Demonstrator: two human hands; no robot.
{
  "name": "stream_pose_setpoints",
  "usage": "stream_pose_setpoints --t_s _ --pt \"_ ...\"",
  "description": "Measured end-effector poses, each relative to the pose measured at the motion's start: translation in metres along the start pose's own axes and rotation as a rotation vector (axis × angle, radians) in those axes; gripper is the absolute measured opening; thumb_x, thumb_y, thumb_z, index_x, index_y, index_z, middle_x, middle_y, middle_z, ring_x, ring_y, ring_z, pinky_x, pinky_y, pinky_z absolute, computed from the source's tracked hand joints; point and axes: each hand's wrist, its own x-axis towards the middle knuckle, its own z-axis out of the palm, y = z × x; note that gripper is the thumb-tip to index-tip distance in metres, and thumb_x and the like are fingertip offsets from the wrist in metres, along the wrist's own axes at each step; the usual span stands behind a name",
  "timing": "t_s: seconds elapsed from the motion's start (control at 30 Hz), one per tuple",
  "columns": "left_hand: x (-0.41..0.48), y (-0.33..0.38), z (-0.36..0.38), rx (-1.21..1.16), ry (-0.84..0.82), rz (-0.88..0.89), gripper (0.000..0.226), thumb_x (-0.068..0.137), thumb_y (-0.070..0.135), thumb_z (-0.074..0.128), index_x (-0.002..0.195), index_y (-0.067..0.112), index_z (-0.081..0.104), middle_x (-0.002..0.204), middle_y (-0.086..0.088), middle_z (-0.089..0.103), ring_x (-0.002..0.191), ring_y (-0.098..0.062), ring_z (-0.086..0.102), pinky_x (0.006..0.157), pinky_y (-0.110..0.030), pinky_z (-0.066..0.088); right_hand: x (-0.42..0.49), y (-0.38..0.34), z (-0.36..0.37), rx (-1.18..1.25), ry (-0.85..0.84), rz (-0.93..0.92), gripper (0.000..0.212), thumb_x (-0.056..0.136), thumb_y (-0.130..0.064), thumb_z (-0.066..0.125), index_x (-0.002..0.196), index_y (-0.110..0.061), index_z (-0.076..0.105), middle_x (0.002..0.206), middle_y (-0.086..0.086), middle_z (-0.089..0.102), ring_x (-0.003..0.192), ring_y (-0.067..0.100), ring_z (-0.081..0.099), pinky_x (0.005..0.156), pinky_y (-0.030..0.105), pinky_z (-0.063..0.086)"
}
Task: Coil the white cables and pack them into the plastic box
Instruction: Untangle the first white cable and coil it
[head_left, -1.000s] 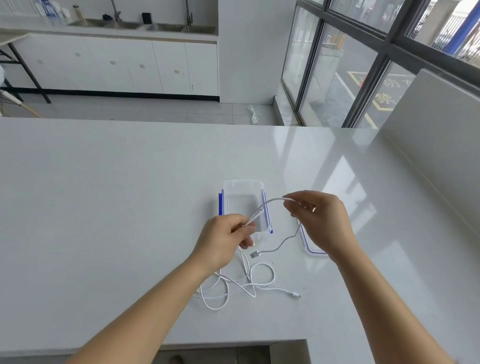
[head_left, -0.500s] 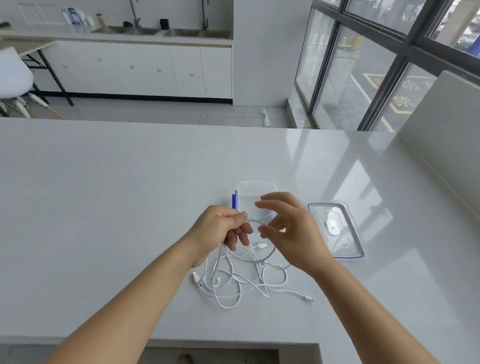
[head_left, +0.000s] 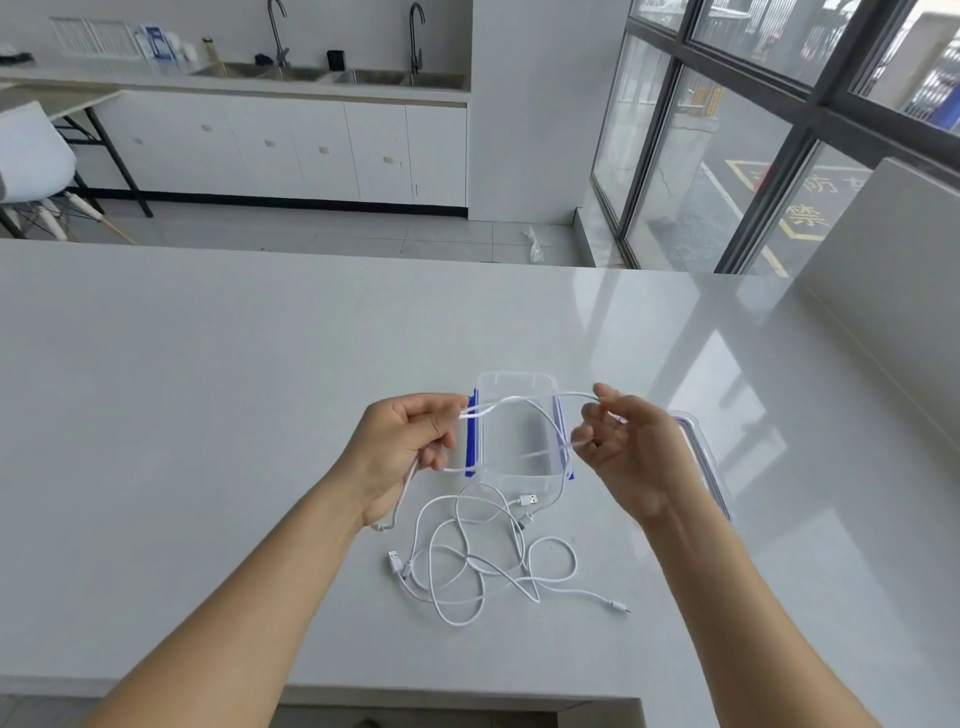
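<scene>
I hold one white cable (head_left: 524, 402) stretched in loops above the clear plastic box (head_left: 514, 382), which has blue clips on its sides. My left hand (head_left: 405, 441) is shut on the cable's left end, with a plug hanging below the wrist. My right hand (head_left: 628, 452) pinches the cable's right side between fingertips. A tangle of loose white cables (head_left: 483, 561) lies on the white table (head_left: 208, 389) just in front of the box, with plug ends sticking out left and right.
The box's clear lid (head_left: 701, 452) lies on the table to the right, partly hidden by my right hand. A white wall panel (head_left: 893, 291) borders the table's right side. Beyond the table's far edge lie a floor, cabinets and windows.
My hands have moved apart, drawing the held cable into a wider loop over the box. The view has shifted a little, and my right hand now covers part of the lid.
</scene>
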Motion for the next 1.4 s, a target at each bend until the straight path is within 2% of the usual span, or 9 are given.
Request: stream_pose_setpoints --t_s 0.13,0.33,0.47,0.7,0.9,0.97,1.07,1.17,1.4 --pt "-0.001 0.001 -0.012 0.109 -0.053 0.010 0.015 0.088 0.000 0.067 0.096 0.008 0.077 0.064 -0.012 0.060 0.052 -0.019 0.038 0.054 -0.028 0.039 -0.005 0.004 0.004 -1.013 -0.252 -0.160 0.008 0.086 -0.015 0.076 0.085 -0.007 0.075 0.058 0.000 0.035 0.050 0.014 0.037 0.054 0.031 0.050" --pt "-0.008 0.001 -0.026 -0.002 -0.044 -0.060 0.016 0.092 0.007 0.062 0.097 0.001 0.077 0.063 -0.011 0.061 0.052 -0.021 0.045 0.056 -0.029 0.047 0.015 -0.008 -0.018 0.253 0.111 -0.055 0.022 0.101 -0.013 0.051 0.081 -0.007 0.057 0.056 -0.001 0.047 0.047 0.013 0.046 0.066 0.031 0.058" --pt "-0.006 0.002 -0.025 -0.128 0.076 -0.050 0.024 0.092 0.022 0.063 0.096 0.001 0.075 0.055 -0.006 0.050 0.050 -0.019 0.039 0.057 -0.032 0.043 0.027 -0.005 -0.035 0.376 0.175 -0.074 0.013 0.097 -0.004 0.052 0.085 -0.008 0.055 0.061 0.000 0.045 0.046 0.013 0.040 0.051 0.022 0.048" --pt "-0.003 0.001 -0.030 -0.242 0.171 -0.045 0.021 0.095 0.011 0.058 0.110 0.004 0.071 0.051 0.002 0.031 0.047 -0.013 0.024 0.051 -0.028 0.029 0.043 0.033 -0.051 -0.724 0.273 -0.152 0.011 0.091 0.001 0.064 0.084 -0.008 0.068 0.064 0.008 0.045 0.047 0.015 0.040 0.043 0.026 0.047" --pt "-0.010 -0.017 -0.005 -0.262 0.138 -0.098 0.022 0.099 0.008 0.051 0.118 0.003 0.062 0.063 -0.010 0.060 0.044 -0.013 0.039 0.055 -0.029 0.037 0.026 0.077 -0.048 -1.714 0.197 -0.302 0.017 0.090 -0.033 0.071 0.105 -0.027 0.075 0.131 0.011 0.055 0.122 0.033 0.054 0.101 0.035 0.040" --pt "-0.017 -0.024 0.002 -0.243 0.100 -0.126 0.021 0.100 0.006 0.050 0.117 0.001 0.061 0.067 -0.012 0.068 0.048 -0.016 0.048 0.061 -0.031 0.045 0.008 0.086 -0.029 -1.480 0.186 -0.399 0.031 0.094 -0.044 0.063 0.093 -0.017 0.079 0.114 0.014 0.068 0.114 0.036 0.059 0.089 0.035 0.042" --pt "-0.028 -0.038 0.012 -0.079 0.008 -0.172 0.013 0.098 0.004 0.055 0.106 -0.001 0.063 0.079 -0.020 0.075 0.063 -0.024 0.063 0.067 -0.031 0.056 0.000 0.087 0.012 -0.588 -0.024 0.158 0.064 0.097 -0.062 0.044 0.109 -0.005 0.070 0.098 0.018 0.077 0.094 0.032 0.071 0.083 0.038 0.052" --pt "-0.038 -0.053 0.015 0.213 -0.104 -0.246 0.007 0.093 -0.001 0.062 0.099 -0.001 0.065 0.080 -0.018 0.077 0.065 -0.024 0.067 0.069 -0.029 0.058 0.017 0.072 0.025 -0.201 0.066 0.137 0.042 0.102 -0.038 0.052 0.115 0.002 0.057 0.083 0.014 0.072 0.072 0.027 0.068 0.069 0.036 0.057" --pt "-0.009 -0.038 0.021 -0.078 -0.038 -0.352 0.049 0.096 0.045 0.053 0.114 0.002 0.069 0.107 -0.020 0.073 0.098 -0.033 0.070 0.090 -0.040 0.055 -0.004 0.071 0.026 -1.036 -0.132 0.009 0.027 0.099 -0.023 0.052 0.078 -0.014 0.066 0.053 -0.005 0.044 0.041 0.008 0.034 0.044 0.023 0.027"
